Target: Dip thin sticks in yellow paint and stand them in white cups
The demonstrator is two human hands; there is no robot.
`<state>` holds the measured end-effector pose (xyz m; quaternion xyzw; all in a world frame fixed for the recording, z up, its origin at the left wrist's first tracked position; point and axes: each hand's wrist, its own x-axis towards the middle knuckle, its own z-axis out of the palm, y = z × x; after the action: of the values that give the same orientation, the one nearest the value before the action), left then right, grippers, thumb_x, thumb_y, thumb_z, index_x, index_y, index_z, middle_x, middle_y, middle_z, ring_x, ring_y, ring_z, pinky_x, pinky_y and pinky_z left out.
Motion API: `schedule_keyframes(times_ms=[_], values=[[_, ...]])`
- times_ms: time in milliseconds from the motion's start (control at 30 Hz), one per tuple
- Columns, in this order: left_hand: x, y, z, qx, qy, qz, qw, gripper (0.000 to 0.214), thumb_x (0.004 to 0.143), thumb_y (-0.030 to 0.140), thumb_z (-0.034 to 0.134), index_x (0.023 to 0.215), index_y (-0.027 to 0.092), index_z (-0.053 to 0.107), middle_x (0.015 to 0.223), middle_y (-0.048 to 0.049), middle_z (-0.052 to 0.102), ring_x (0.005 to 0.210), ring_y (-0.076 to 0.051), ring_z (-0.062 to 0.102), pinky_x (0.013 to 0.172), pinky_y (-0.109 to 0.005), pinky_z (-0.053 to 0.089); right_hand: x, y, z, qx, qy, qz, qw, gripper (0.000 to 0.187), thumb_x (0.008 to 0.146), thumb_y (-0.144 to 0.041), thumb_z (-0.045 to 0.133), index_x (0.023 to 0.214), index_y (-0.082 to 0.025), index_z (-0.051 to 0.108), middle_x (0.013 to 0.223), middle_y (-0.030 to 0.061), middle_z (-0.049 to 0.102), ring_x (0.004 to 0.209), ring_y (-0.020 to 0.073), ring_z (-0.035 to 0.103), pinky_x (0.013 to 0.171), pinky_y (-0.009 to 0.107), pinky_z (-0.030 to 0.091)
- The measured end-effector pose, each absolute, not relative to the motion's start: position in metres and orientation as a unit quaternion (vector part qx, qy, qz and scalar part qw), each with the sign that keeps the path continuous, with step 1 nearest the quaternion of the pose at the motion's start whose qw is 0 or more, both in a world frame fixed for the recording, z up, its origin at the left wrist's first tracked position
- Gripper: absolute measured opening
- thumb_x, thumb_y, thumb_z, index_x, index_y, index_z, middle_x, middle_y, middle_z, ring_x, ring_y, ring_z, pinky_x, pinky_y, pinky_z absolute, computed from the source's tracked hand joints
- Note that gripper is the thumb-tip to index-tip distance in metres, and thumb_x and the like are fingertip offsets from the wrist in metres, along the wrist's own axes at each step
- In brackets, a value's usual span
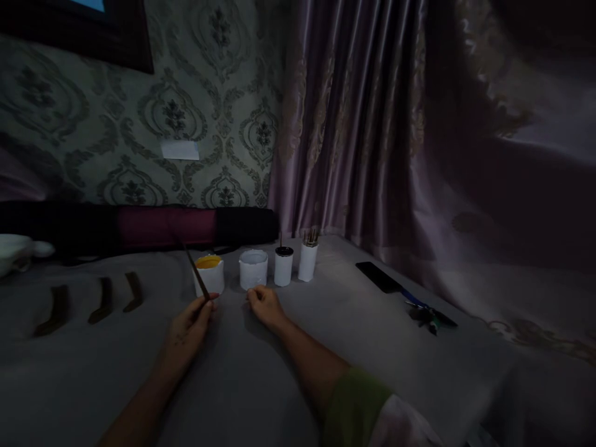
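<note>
My left hand [190, 329] pinches a thin brown stick [199, 276] that slants up and to the left, passing in front of a white tub [212, 280] with yellow stuff inside. Its upper end blurs into the dark background. My right hand [266, 307] is closed, fingers curled, just in front of a second white tub [254, 273] with pale grey contents. Whatever those fingers hold, if anything, is hidden. Beside it stands a narrow white cup [283, 272] with dark contents and a thin stick in it. Another slim white cup [307, 264] holds several thin sticks.
Three dark brown bent strips [103, 301] lie on the grey cloth [242, 385] at left. A black phone-like slab [378, 277] and a blue-handled tool [416, 301] are at right. Behind runs a black and maroon roll [167, 225], with a purple curtain [363, 124] to the right.
</note>
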<state>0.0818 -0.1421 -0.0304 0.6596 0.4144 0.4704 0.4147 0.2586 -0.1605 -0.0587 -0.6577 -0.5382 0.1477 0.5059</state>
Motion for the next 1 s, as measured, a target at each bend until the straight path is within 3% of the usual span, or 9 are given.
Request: schedule_keyframes(times_ms=[267,533,1000], values=[[0.085,-0.145,-0.033,0.709,0.392,0.445,0.382,0.033,0.067,0.042,0.057,0.094,0.024,0.066,0.072,-0.0018,0.062,0.064,-0.018,0.055,0.059,-0.026,0.044,0.257,-0.164,-0.054,-0.642,-0.534,0.169,0.523,0.029,0.081,-0.031,0.041,0.067,-0.016,0.060,0.054,-0.0020,0.053,0.054,0.0093,0.048,0.049,0.019,0.034],[0.088,-0.136,-0.045,0.805,0.292,0.433,0.280,0.032,0.075,0.040,0.048,0.092,0.018,0.065,0.095,-0.0071,0.065,0.089,-0.021,0.059,0.081,-0.032,0.045,0.249,-0.168,-0.048,-0.599,-0.525,0.238,0.556,0.029,0.081,-0.033,0.043,0.068,-0.014,0.060,0.051,-0.0038,0.050,0.046,0.0070,0.044,0.046,0.018,0.034],[0.091,-0.122,-0.070,0.861,0.196,0.402,0.243,0.029,0.083,0.029,0.041,0.102,0.019,0.060,0.095,-0.0087,0.063,0.089,-0.018,0.057,0.080,-0.031,0.045,0.245,-0.170,-0.045,-0.548,-0.533,0.274,0.584,0.032,0.082,-0.039,0.042,0.075,-0.014,0.060,0.051,-0.0036,0.048,0.041,0.0056,0.039,0.040,0.017,0.030]])
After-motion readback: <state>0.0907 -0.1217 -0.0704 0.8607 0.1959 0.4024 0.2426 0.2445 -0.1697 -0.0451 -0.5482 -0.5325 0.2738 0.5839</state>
